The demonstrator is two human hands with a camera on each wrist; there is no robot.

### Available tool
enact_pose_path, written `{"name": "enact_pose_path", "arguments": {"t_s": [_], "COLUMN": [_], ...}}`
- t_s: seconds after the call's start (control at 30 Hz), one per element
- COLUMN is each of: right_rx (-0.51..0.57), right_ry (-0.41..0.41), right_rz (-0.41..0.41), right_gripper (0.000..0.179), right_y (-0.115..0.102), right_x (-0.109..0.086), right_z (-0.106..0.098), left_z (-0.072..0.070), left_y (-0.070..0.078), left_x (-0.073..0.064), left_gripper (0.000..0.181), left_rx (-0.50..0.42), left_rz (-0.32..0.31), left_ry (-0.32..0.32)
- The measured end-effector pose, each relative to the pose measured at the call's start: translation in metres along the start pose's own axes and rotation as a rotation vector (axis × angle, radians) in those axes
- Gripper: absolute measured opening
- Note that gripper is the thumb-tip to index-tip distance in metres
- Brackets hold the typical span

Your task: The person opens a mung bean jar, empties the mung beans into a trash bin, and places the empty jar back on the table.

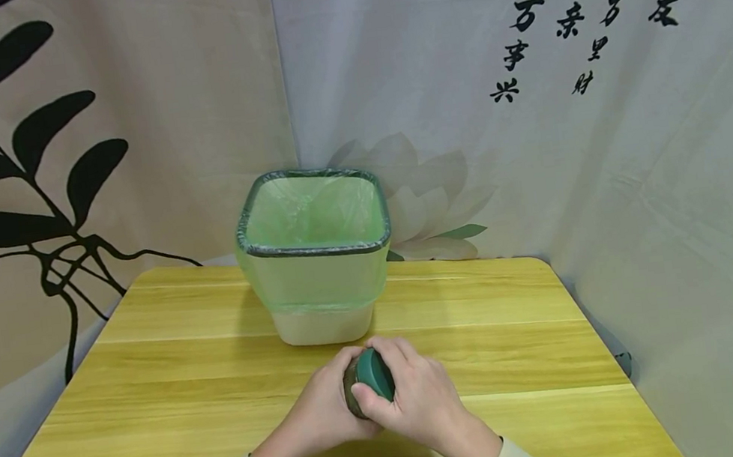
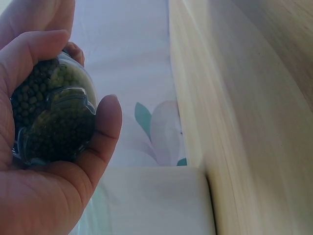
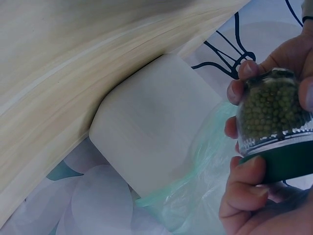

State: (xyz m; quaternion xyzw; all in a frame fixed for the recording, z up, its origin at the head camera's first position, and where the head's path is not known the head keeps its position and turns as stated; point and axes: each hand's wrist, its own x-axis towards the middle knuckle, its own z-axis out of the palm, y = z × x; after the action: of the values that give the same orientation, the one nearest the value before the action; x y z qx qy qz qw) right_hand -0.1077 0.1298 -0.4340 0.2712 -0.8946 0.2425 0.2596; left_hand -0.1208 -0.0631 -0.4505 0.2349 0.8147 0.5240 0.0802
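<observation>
Writing: black Chinese characters (image 1: pixel 515 55) on the cloth (image 1: pixel 421 49) behind; one slanting column ends 万事兴, another 万里财. Top row cut by the frame edge.

Containers: (1) clear jar (image 3: pixel 269 110), packed with small green beans (image 3: pixel 274 115), dark green lid (image 3: pixel 288 164) on. Held tilted between both hands, in front of the bin. (2) pale bin (image 1: pixel 326 326) upright on the wooden surface (image 1: pixel 189 399), toward the back; light green bag (image 1: pixel 315 283) lines it and hangs down over the outside, dark mottled rim (image 1: pixel 315 252). Inside seen at a slant; apparently just creased bag.

Left grip (image 1: pixel 332 406): clamped round jar body. Right grip (image 1: pixel 419 396): clamped on lid, thumb and fingers on its edge.
</observation>
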Motion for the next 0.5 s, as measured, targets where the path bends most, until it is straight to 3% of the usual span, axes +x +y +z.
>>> {"name": "enact_pose_path", "arguments": {"t_s": [0.5], "right_rx": [0.001], "right_ry": [0.021], "right_rz": [-0.004], "right_gripper": [0.056], "right_y": [0.0022], "right_x": [-0.0009], "right_z": [0.0039], "left_z": [0.0005], "left_y": [-0.0006], "left_x": [-0.0003], "left_gripper": [0.084], "left_rx": [-0.014], "left_rz": [0.001], "left_ry": [0.021]}}
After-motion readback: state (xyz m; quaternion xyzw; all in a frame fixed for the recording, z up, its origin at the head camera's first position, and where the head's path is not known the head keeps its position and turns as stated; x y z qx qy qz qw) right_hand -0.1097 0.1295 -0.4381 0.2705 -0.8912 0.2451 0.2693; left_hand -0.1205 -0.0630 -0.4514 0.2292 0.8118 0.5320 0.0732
